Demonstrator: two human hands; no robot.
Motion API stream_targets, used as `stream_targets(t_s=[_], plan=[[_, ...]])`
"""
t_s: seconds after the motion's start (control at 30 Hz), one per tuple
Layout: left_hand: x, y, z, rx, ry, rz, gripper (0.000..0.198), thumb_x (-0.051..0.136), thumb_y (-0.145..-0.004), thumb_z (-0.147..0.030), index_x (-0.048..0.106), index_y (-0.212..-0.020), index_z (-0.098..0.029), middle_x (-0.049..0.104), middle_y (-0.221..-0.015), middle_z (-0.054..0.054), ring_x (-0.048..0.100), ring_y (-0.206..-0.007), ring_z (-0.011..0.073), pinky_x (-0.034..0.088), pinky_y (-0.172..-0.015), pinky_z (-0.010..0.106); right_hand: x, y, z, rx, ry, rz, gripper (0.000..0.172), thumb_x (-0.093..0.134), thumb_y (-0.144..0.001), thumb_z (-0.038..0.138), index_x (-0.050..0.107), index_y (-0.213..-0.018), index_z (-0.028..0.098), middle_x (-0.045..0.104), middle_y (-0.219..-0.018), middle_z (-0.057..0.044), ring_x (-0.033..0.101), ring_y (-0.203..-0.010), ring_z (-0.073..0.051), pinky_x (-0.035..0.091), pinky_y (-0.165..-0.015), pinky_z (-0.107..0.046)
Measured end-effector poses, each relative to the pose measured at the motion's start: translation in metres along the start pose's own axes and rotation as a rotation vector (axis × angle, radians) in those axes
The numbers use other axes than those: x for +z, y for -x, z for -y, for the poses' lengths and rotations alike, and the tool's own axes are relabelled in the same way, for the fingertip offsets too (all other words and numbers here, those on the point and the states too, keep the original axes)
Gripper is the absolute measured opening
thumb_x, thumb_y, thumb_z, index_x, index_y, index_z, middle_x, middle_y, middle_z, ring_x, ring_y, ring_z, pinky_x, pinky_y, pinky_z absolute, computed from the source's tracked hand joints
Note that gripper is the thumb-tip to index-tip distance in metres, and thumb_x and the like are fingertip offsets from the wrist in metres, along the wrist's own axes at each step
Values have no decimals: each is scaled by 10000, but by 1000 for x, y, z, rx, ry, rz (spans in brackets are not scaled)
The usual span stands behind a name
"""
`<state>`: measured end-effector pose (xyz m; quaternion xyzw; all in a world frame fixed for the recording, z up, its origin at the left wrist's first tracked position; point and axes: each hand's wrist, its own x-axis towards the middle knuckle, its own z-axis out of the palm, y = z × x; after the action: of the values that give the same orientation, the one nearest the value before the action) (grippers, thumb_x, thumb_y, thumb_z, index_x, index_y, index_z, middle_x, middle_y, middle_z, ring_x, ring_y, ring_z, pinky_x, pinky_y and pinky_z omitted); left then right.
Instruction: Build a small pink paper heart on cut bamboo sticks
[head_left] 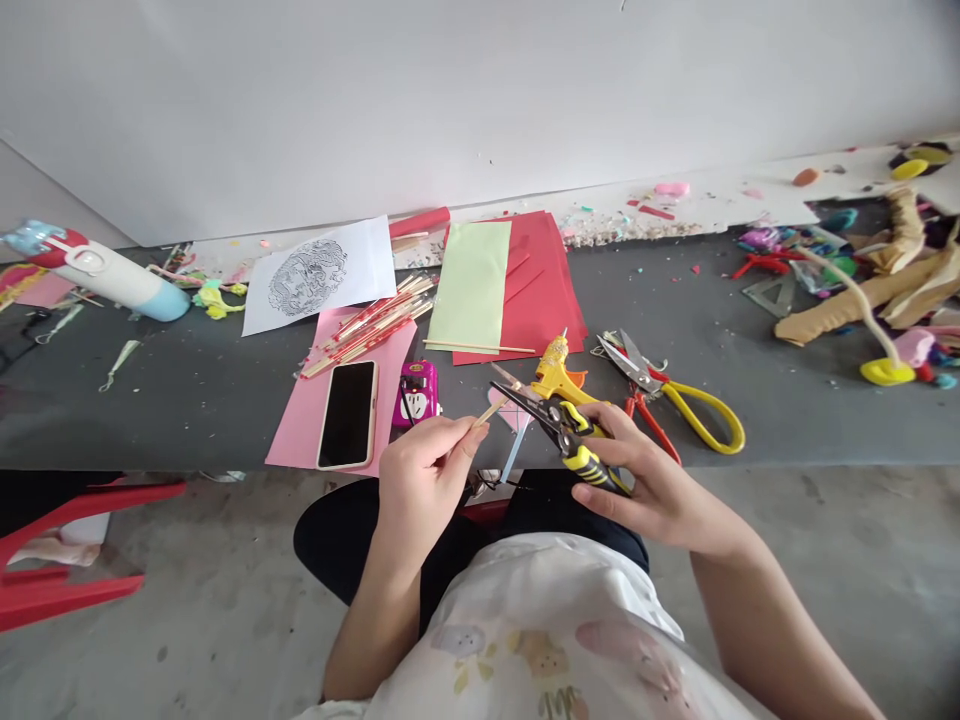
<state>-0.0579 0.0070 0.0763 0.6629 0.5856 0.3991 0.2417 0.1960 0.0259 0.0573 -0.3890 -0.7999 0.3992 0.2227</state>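
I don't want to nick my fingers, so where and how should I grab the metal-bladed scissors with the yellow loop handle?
Probably best to pinch the yellow loop of the scissors, reaching in from the near right side. They lie on the dark grey table with metal blades parted and pointing away to the far left, so the loop faces that side, away from the tips.

From centre, one black-and-yellow metal cutter (pixel 556 422) at four o'clock, one yellow plastic glue gun (pixel 553 373) at three, one black-screened phone (pixel 349 413) at eight.
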Motion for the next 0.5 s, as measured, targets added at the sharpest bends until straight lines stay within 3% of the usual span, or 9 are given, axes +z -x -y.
stream_targets(t_s=[0.13, 0.2, 0.33, 0.5], plan=[[-3, 0, -1, -27, 15, -30, 170, 622, -910, -294, 761, -861, -208, 736, -799, 36, 672, -732, 140, 526, -693, 238, 0, -1, 2, 5, 23, 3, 154, 626, -885, 368, 658, -935, 226, 460, -1273, -116, 476, -1212, -285, 465, -1021, -435], [-7, -2, -2, -76, 74, 37, 198, 613, -911, -308, 754, -818, -207, 730, -769, 32, 672, -709, 142, 526, -657, 236, 0, -1, 2, -8, 35, 1, 147, 635, -878, 367, 657, -925, 230, 460, -1270, -113, 476, -1205, -289, 467, -1013, -449], [-18, -8, -3, -150, 238, 282, 345, 558, -929, -314, 674, -625, -201, 693, -641, 30, 699, -720, 171, 537, -639, 246, -1, 0, 4, -47, 73, -5, 122, 670, -846, 352, 663, -878, 234, 481, -1236, -109, 464, -1208, -306, 474, -987, -460], [-25, -9, -1, -133, 260, 331, 351, 533, -944, -317, 638, -631, -200, 665, -596, 28, 722, -831, 199, 553, -728, 260, -6, 0, 8, -47, 111, -1, 109, 663, -852, 348, 666, -855, 239, 483, -1238, -101, 484, -1165, -289, 473, -967, -443]])
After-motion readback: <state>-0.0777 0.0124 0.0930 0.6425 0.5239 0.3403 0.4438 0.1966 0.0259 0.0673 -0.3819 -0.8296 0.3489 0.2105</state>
